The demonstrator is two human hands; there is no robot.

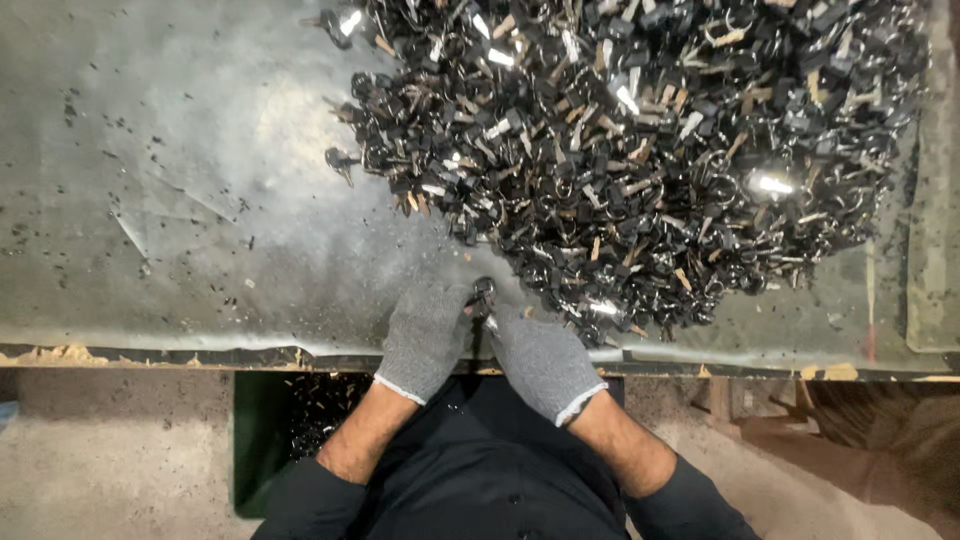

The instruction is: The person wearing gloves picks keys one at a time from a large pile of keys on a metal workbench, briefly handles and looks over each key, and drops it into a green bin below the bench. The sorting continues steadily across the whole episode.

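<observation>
A small dark metal piece (pixel 484 297) is pinched between the gloved left hand (pixel 425 337) and gloved right hand (pixel 540 360) (both closed on it) at the table's (pixel 180 200) near edge; beyond, a heap of dark keyring parts (pixel 640 150) is spread.

Hidden and cut-off parts at the bench

The heap of small dark metal parts (pixel 640 150) runs off the frame at twelve o'clock, single pieces too small to tell apart. The small piece (pixel 484 296) is mostly covered by the gloved left hand (pixel 425 335) and right hand (pixel 540 360). The green bin (pixel 262 440) at seven o'clock is partly hidden by the table edge (pixel 150 350).
</observation>
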